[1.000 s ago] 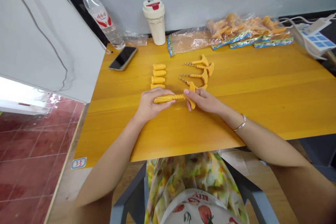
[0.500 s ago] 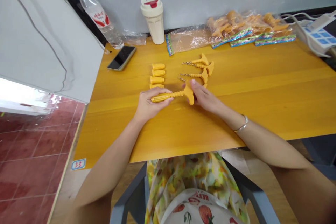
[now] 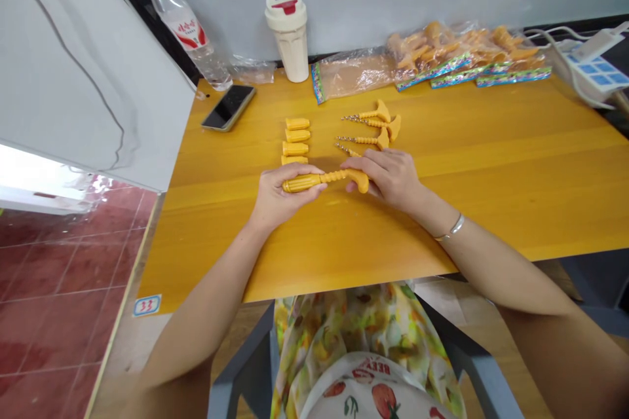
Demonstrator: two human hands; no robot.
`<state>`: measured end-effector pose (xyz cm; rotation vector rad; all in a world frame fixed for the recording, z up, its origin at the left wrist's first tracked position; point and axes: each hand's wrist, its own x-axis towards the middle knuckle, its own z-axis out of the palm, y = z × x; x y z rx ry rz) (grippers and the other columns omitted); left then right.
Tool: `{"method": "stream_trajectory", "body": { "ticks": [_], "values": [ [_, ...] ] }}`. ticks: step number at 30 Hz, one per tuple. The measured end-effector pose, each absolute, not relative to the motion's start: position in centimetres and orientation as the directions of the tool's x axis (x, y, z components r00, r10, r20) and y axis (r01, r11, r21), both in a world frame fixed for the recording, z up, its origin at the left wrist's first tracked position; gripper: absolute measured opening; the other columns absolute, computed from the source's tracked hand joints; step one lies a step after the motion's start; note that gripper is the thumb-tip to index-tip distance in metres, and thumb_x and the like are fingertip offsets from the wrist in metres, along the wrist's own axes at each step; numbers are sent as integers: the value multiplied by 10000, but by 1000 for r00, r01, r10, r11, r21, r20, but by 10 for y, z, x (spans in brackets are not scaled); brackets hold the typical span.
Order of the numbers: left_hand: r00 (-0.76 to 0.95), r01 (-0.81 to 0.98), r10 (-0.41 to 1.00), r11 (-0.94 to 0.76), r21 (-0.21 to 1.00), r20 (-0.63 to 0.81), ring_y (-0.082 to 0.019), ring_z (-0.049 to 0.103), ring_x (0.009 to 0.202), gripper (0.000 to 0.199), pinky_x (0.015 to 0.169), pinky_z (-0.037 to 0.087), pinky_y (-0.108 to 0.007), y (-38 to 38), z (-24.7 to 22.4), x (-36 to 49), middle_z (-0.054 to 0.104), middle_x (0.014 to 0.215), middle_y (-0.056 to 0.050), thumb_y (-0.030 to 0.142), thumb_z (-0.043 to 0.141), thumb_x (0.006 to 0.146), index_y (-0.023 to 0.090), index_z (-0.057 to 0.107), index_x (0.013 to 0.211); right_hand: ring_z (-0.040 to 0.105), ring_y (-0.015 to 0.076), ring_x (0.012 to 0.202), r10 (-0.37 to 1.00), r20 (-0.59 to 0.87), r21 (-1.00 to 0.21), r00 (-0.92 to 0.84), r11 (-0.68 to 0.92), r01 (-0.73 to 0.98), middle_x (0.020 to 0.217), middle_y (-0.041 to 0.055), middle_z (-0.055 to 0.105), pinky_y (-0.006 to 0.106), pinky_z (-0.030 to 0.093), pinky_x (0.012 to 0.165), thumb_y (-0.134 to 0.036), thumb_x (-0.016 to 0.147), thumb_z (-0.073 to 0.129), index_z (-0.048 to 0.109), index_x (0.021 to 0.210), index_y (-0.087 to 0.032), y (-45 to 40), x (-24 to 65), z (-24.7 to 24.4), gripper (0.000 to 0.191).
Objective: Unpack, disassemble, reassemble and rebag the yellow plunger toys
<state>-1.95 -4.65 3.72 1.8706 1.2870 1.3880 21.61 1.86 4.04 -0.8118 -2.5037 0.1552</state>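
Note:
My left hand (image 3: 287, 195) is shut around a ribbed yellow cap (image 3: 302, 183), which sits on the shaft of a yellow T-handled tool (image 3: 339, 177). My right hand (image 3: 388, 177) grips the tool's T-handle, with the fingers curled over its crossbar. Just beyond my left hand stands a short column of several loose ribbed yellow caps (image 3: 296, 142). Several more yellow T-handled tools with spiral metal tips (image 3: 368, 131) lie to the right of that column, and my right fingers partly hide the lowest one.
All of this lies on a yellow wood-grain table (image 3: 442, 209). Along the back are a phone (image 3: 228, 108), water bottle (image 3: 184, 26), cream cup (image 3: 288, 39), and plastic bags of yellow pieces (image 3: 466, 55). A power strip (image 3: 590, 69) sits at the back right.
My right hand has moved over the T-handle and closed around it. The handle's crossbar, earlier standing clear by my fingers, is now mostly covered. My left hand stays on the cap.

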Motion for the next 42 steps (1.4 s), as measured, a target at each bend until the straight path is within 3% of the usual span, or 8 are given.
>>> {"method": "stream_trajectory", "body": {
  "ticks": [5, 10, 18, 23, 26, 33, 38, 42],
  "values": [
    [73, 449, 851, -493, 745, 520, -162, 733, 766, 171, 761, 591, -292, -46, 36, -20, 800, 879, -37, 351, 799, 806, 205, 777, 890, 581, 195, 674, 641, 428, -400, -637, 766, 503, 807, 115, 713, 328, 383, 682, -745, 992, 257, 738, 952, -183, 17, 213, 37, 741],
    [82, 477, 828, -522, 707, 555, -150, 718, 728, 176, 733, 583, -287, -46, 35, -19, 794, 861, -32, 368, 794, 818, 211, 775, 894, 420, 131, 509, 726, 358, -580, -587, 666, 470, 529, 18, 493, 304, 291, 566, -738, 989, 303, 687, 721, -171, 13, 210, 39, 736],
    [112, 490, 791, -571, 659, 602, -133, 695, 691, 145, 701, 562, -273, -47, 35, -17, 790, 850, -30, 328, 793, 834, 212, 777, 919, 352, 83, 457, 820, 177, -833, -544, 419, 362, 463, -34, 402, 277, 251, 492, -777, 942, 394, 681, 645, -165, 4, 204, 53, 738],
    [102, 498, 795, -562, 661, 598, -134, 688, 687, 170, 695, 553, -275, -47, 33, -17, 782, 841, -27, 359, 786, 840, 213, 773, 928, 323, 75, 443, 828, 80, -887, -555, 313, 340, 459, -46, 376, 274, 233, 462, -821, 901, 422, 674, 637, -168, 5, 204, 56, 748],
    [95, 504, 808, -542, 672, 581, -140, 686, 716, 204, 719, 547, -277, -45, 31, -18, 768, 848, -29, 388, 782, 841, 206, 756, 930, 344, 76, 453, 827, 17, -906, -561, 250, 341, 483, -33, 438, 273, 241, 465, -834, 890, 425, 677, 655, -167, 6, 204, 54, 751],
    [3, 476, 815, -510, 716, 579, -133, 636, 768, 561, 683, 518, -253, -36, 23, -25, 667, 925, -11, 560, 839, 737, 219, 602, 1113, 340, 83, 483, 844, -86, -952, -529, 87, 294, 496, -35, 431, 275, 240, 491, -817, 909, 420, 616, 625, -178, 14, 204, 48, 726],
    [23, 440, 800, -547, 713, 599, -136, 630, 751, 421, 653, 499, -259, -40, 26, -25, 673, 957, -35, 509, 785, 819, 220, 622, 1078, 314, 91, 466, 851, -189, -956, -490, -45, 290, 489, -39, 393, 283, 208, 476, -812, 910, 430, 586, 618, -190, 21, 207, 43, 705],
    [105, 517, 807, -544, 661, 581, -178, 678, 839, 357, 762, 531, -298, -40, 32, -28, 732, 966, -53, 489, 758, 846, 207, 669, 1046, 319, 97, 474, 827, -202, -948, -524, -31, 317, 490, -31, 405, 289, 214, 486, -802, 912, 442, 600, 619, -189, 25, 210, 42, 697]
  ]
}}
